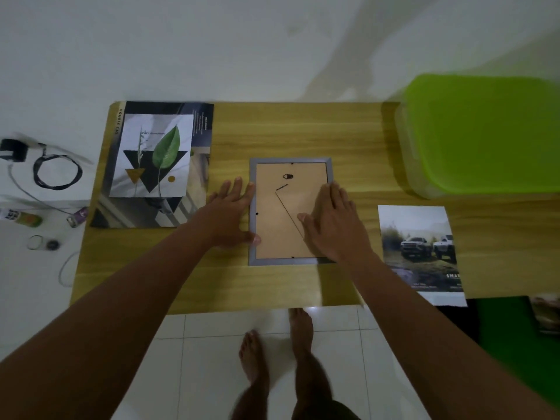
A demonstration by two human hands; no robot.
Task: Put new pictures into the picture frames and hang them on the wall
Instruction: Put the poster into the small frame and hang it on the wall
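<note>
Head view: picture frame (290, 211) mid-table, flat hands flanking, edges well apart.

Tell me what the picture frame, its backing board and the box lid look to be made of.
Picture frame: grey, smooth matt rim, probably plastic or painted wood; cannot tell which. Backing board: tan, dull, uniform surface, likely fibreboard or thick card. Box lid: bright green, smooth with a soft sheen, likely plastic.
</note>
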